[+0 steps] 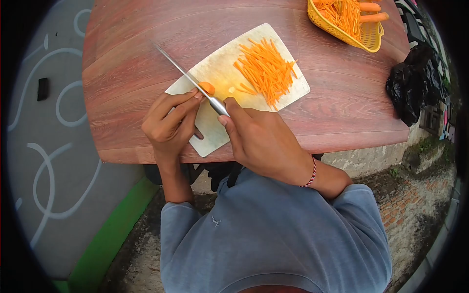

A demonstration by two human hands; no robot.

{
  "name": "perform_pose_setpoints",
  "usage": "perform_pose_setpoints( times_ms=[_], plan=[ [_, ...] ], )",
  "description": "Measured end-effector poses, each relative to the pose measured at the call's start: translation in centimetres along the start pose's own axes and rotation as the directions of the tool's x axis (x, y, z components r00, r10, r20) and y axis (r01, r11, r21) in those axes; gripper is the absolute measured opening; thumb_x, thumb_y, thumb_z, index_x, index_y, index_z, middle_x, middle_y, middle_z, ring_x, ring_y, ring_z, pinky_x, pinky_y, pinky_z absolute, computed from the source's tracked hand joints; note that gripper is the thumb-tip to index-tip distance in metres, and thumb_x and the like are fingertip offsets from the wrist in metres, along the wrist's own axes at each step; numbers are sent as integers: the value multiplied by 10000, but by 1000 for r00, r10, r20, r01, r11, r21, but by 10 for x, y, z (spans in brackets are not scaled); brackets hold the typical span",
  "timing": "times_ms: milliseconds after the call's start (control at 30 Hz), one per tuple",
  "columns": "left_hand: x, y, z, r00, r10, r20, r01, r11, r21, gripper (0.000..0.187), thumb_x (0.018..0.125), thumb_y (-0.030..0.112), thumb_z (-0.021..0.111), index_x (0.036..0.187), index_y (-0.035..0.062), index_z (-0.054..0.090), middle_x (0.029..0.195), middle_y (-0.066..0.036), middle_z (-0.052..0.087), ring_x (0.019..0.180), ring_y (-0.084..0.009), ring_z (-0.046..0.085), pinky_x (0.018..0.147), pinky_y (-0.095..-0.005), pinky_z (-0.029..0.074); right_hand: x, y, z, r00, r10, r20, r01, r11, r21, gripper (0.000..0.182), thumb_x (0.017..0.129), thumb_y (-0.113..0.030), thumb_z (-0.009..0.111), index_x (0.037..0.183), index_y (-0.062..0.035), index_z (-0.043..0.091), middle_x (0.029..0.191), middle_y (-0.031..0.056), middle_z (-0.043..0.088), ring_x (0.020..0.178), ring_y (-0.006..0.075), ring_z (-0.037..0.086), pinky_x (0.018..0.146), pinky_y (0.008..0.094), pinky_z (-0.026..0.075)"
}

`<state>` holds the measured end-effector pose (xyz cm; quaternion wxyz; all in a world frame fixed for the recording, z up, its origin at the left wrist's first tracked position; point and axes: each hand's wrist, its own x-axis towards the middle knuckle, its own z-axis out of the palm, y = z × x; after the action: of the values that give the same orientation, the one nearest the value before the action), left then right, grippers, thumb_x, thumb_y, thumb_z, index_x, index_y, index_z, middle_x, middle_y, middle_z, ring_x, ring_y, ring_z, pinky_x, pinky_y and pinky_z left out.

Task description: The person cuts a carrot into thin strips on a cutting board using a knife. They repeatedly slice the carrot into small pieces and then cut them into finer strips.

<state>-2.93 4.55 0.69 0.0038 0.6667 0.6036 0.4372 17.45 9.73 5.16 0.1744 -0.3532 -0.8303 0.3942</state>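
Observation:
My right hand (266, 141) is wrapped around the silver handle of a knife (177, 66), whose blade points up and left across the cutting board's edge. Fingers of my left hand (171, 122) are pinched against a short orange piece of carrot (207, 88) beside the blade. Part of that piece is hidden by the knife and fingertips. Both hands are over a white cutting board (215, 139), which lies tilted on the table near its front edge. A pile of carrot strips (267, 71) sits on the board's right half.
A yellow plastic basket (373, 41) with shredded carrot and whole carrots (373, 17) stands at the upper right of the reddish wooden table (132, 97). A black plastic bag (410, 88) hangs at the right edge. A small dark object (43, 89) is off to the left.

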Motion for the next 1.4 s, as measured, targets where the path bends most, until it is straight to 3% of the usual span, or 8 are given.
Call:
perform_pose_setpoints(
  times_ms=[67,567,800,900,1000,1067,1400],
  plan=[
    [0,0,1,1000,8,8,-8,1000,0,262,716,-106,845,945,22,841,908,-95,797,723,-201,702,634,-300,536,1,1,3,997,55,51,-56,998,27,345,1068,-159,604,1286,107,580,778,255,675,682,455,681,609,523,522],
    [-4,2,4,1000,4,-22,-4,1000,14,243,712,-117,856,917,8,823,901,-101,793,746,-218,721,671,-306,556,-17,12,17,999,21,-24,-19,996,83,301,1069,-164,604,1267,57,555,770,227,659,653,424,674,565,516,522],
    [-5,1,5,999,16,-38,-16,1000,21,223,718,-107,871,905,2,815,895,-107,780,745,-221,727,664,-307,560,-33,11,18,999,35,-29,-34,999,29,330,1062,-154,617,1306,59,551,770,203,638,639,398,661,563,494,524],
    [-6,-2,4,999,44,-23,-44,999,5,232,716,-107,873,913,2,818,895,-108,781,739,-217,728,658,-306,559,-48,12,10,999,-8,-31,8,1000,4,401,1068,-198,597,1290,136,571,720,190,640,577,350,663,517,450,547],
    [-7,-1,5,999,41,-36,-41,999,14,240,712,-106,878,917,6,823,896,-107,782,735,-212,727,653,-304,557,-70,10,1,997,74,30,-74,997,14,401,1054,-138,633,1377,79,537,803,199,633,643,390,656,574,484,527],
    [-7,-1,6,998,46,-34,-45,999,11,241,710,-105,880,916,7,825,895,-106,783,732,-209,725,648,-301,553,-85,14,-5,1000,24,16,-24,1000,11,410,1053,-177,630,1329,119,565,772,185,636,578,342,661,509,444,543],
    [-5,-3,6,996,85,-35,-84,996,34,242,701,-95,887,908,18,830,883,-97,780,701,-201,702,620,-298,530,-127,14,-54,973,134,187,-137,991,-1,459,1031,-161,684,1395,96,576,799,138,614,567,301,636,519,411,540]
  ],
)
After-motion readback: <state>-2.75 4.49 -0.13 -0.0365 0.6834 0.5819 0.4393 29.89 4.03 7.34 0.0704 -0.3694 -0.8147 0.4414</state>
